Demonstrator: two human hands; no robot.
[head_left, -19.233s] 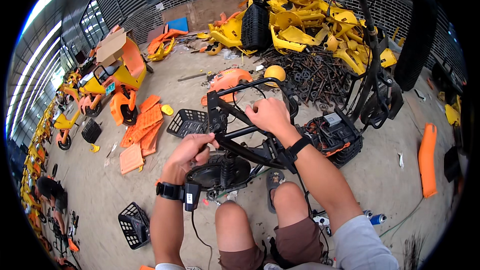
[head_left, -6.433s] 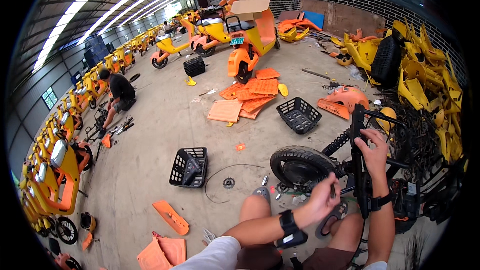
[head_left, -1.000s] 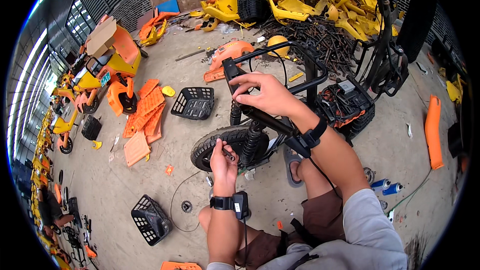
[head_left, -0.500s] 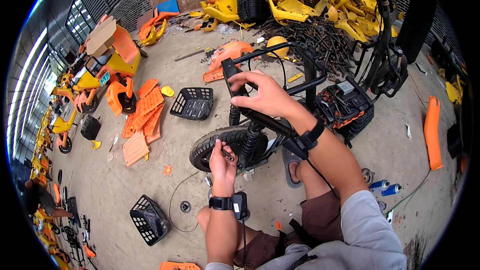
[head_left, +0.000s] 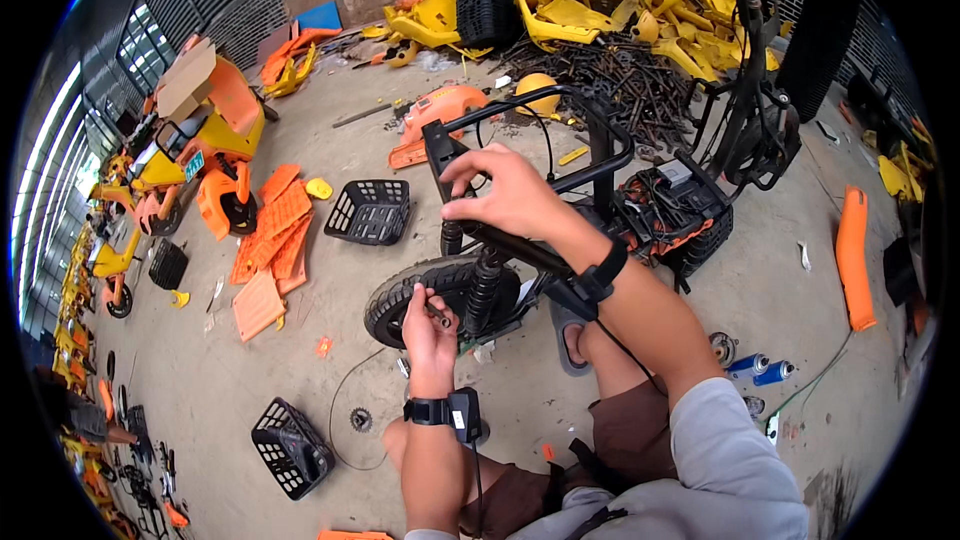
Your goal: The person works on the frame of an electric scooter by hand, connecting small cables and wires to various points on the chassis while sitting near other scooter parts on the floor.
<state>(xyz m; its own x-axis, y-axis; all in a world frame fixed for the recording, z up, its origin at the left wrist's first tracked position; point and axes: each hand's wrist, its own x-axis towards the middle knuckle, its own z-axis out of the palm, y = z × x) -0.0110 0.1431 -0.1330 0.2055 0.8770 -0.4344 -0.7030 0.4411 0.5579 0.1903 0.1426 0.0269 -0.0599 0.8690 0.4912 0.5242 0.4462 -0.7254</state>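
My left hand [head_left: 430,340] is closed on a small dark metal cylinder [head_left: 446,320] with a hollow-looking end, held beside the black tyre [head_left: 388,305]. My right hand [head_left: 505,195] hovers over the stripped black scooter frame [head_left: 438,148], thumb and fingers curved with a gap between them. Whether its fingertips touch the frame I cannot tell. Below that hand a coil-spring shock absorber [head_left: 484,290] stands next to the wheel. Each wrist carries a black strap with a small device and a cable.
Black plastic baskets [head_left: 368,212] lie left of the frame, near stacked orange panels [head_left: 278,225]. A thin cable [head_left: 335,405] loops around a sprocket [head_left: 361,420]. Two blue spray cans [head_left: 772,373] lie at right. Yellow body panels [head_left: 590,15] are heaped behind, and scooters [head_left: 215,130] stand at left.
The whole view has shifted slightly, so the scene sits a little farther left. Both hands keep nearly the same places; the small cylinder has turned a little in my left fingers.
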